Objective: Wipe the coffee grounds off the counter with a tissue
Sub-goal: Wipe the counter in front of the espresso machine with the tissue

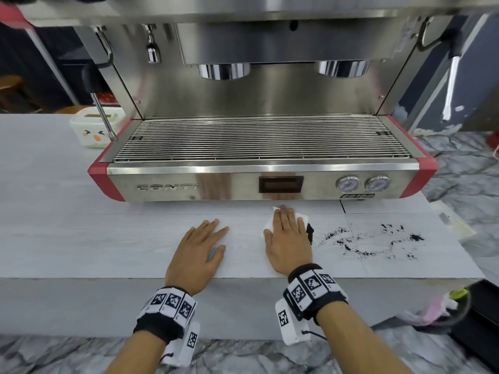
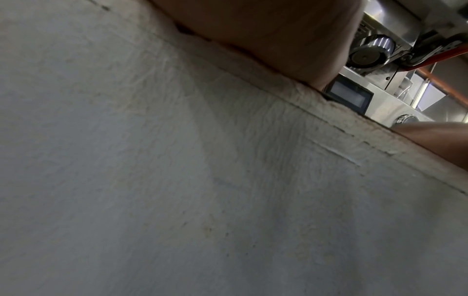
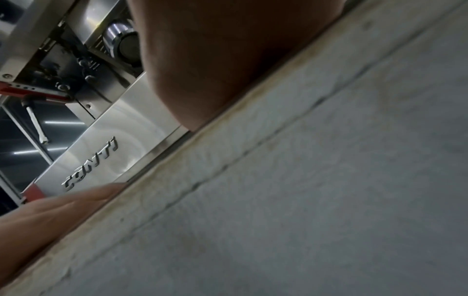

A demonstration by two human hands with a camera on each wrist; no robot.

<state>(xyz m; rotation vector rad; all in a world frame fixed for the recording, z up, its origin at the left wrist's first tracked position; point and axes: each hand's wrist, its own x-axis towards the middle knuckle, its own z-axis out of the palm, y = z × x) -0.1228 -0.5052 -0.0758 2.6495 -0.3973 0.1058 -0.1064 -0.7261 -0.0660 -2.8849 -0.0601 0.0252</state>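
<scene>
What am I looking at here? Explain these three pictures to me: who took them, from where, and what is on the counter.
No robot is here: a person wears three cameras. The big picture comes from the head camera and looks down at both hands. The checkered bands on the wrists carry the other two cameras, which lie so low that they show mostly the pale counter from close up, plus a bit of each hand.

Behind the hands stands a steel espresso machine with red corners. The left hand rests flat on the counter and holds nothing. The right hand presses flat on a white tissue. A small dark pile sits at the tissue's right edge. Farther right, coffee grounds lie scattered, not yet wiped. A small white container with a cartoon face stands left of the machine.
</scene>
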